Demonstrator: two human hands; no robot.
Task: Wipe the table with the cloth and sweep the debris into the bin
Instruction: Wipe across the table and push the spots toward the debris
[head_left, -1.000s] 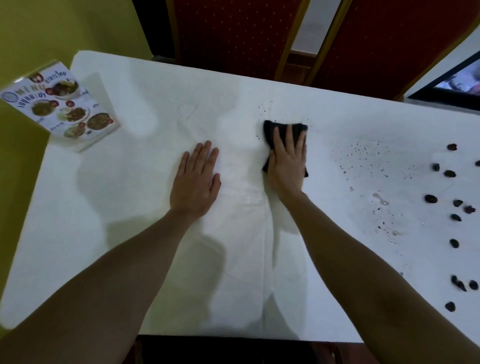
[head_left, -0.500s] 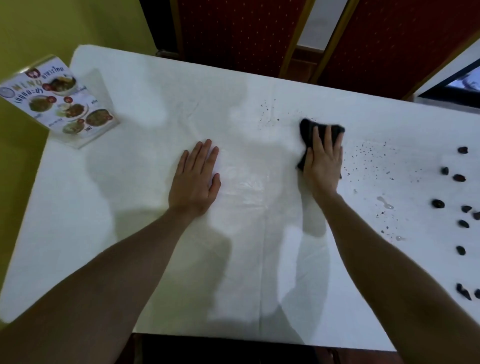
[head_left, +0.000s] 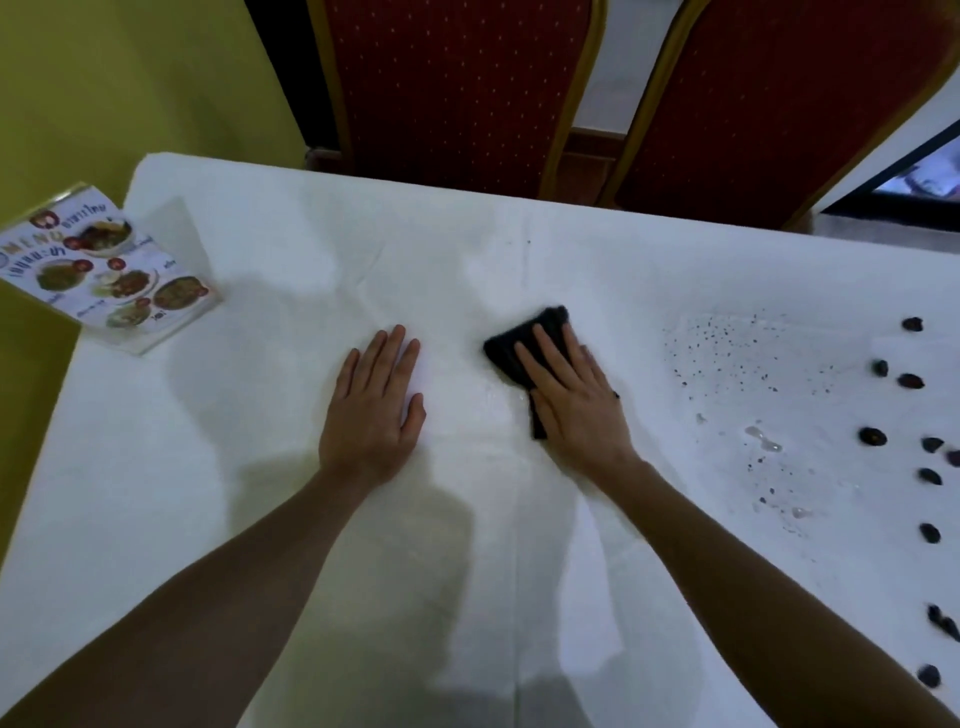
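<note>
A black cloth (head_left: 511, 345) lies on the white table (head_left: 260, 467) near its middle. My right hand (head_left: 574, 400) presses flat on the cloth with straight fingers. My left hand (head_left: 376, 410) rests flat on the bare table just left of it. Fine dark crumbs (head_left: 727, 343) and small wet drops (head_left: 761, 436) are scattered to the right of the cloth. Several dark lumps of debris (head_left: 872, 435) lie along the table's right side. No bin is in view.
A menu card in a clear stand (head_left: 111, 270) sits at the table's far left corner. Two red chairs (head_left: 452, 88) stand behind the far edge. A yellow wall is on the left.
My right hand slid the cloth right toward the crumbs, then back left toward my left hand. The specks at the table's far middle are gone. My left hand stayed put.
</note>
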